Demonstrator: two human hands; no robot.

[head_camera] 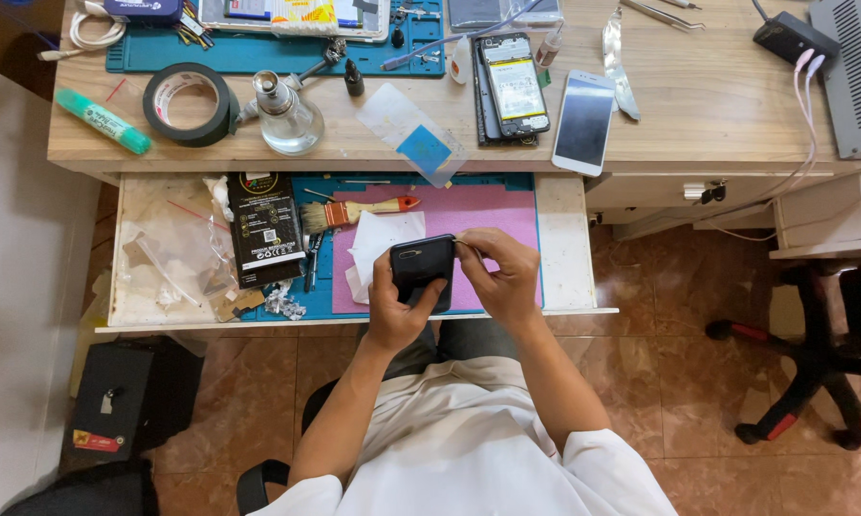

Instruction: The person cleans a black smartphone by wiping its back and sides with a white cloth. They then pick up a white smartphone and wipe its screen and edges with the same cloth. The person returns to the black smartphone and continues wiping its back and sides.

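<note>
My left hand (392, 311) grips a black phone (422, 268) from below, its back facing up, over the open drawer. My right hand (500, 274) touches the phone's right upper edge, fingers pinched there; whether it holds a small tool I cannot tell. Under the phone lie a white cloth (378, 244) and a pink mat (493, 215). A brush with a red-tipped wooden handle (354, 211) lies just behind the hands.
The drawer (564, 248) also holds a black battery pack (264, 229) and plastic bags (168, 253). On the desk stand a tape roll (190, 103), a glass bottle (285, 118), a green marker (103, 120), an opened phone (513, 86) and a white phone (583, 122). A chair base (813, 363) stands at right.
</note>
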